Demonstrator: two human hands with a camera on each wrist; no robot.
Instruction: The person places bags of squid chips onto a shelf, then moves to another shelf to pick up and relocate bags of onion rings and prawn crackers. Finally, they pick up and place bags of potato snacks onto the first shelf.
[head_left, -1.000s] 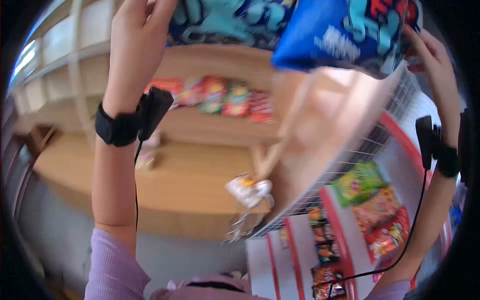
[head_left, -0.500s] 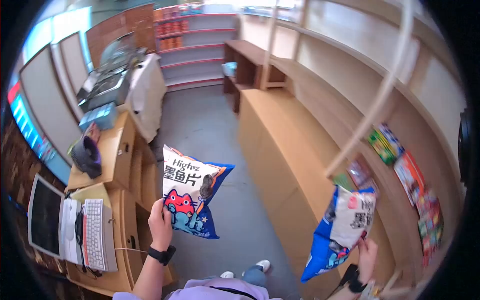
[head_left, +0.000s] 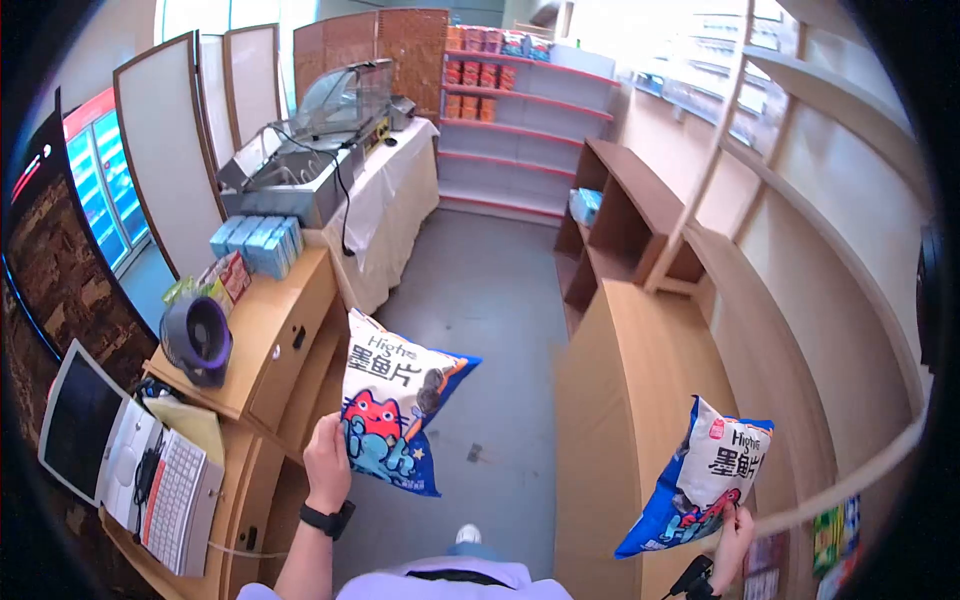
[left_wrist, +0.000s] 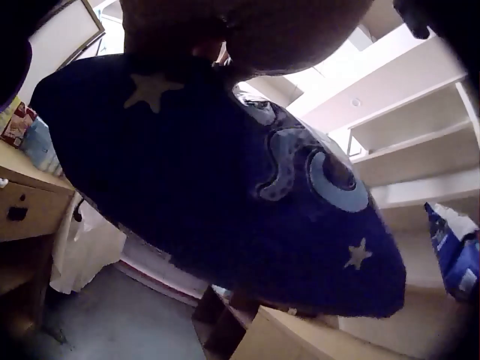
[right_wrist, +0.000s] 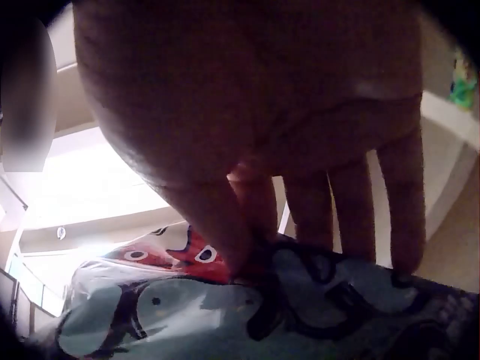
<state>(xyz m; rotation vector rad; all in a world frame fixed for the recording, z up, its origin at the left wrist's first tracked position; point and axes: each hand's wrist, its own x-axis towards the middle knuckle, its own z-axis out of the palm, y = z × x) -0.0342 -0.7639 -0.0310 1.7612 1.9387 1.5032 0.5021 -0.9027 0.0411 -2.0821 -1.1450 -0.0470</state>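
In the head view my left hand pinches the left edge of a white and blue snack bag printed with a red cat-like cartoon. The bag is puffed and held over the aisle floor. On the right, my right hand pinches the lower right edge of a second, matching snack bag, which tilts in front of the wooden counter. From the left wrist, the first bag's dark blue back with stars fills the view. The right wrist view has the thumb and fingers on the second bag.
A wooden counter and shelves run along the right. To the left stand a desk with a keyboard, a purple fan and a steel cooker. Red-edged shelves with packets are at the far end.
The view has swung from the snack shelves and racks to the aisle, then tilted up toward its far end. Both hands keep their bags, now held lower and apart.
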